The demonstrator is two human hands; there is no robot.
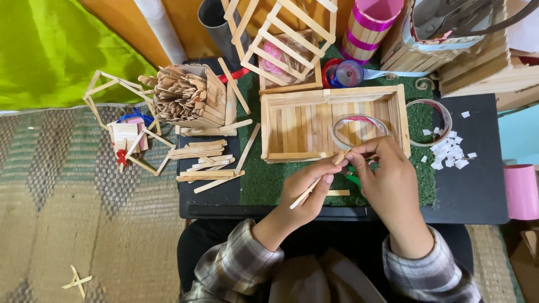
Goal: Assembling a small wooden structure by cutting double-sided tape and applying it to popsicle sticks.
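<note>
My left hand (306,193) and my right hand (387,182) together hold one thin wooden craft stick (315,184), slanted from lower left to upper right. The right fingers pinch its upper end, the left fingers grip its middle. Both hands hover over the near edge of a green mat (264,179), just in front of an open shallow box made of wooden sticks (295,130). A roll of clear tape (343,124) lies inside that box, near my right fingers. Something green shows under my right hand, mostly hidden.
A box full of sticks (191,98) and loose sticks (205,165) lie left. A stick ladder frame (283,42), ribbon spools (345,73), a pink-banded cylinder (368,25), a tape ring (443,115), white paper bits (449,151), a small stick house (126,132), a pink cup (522,191).
</note>
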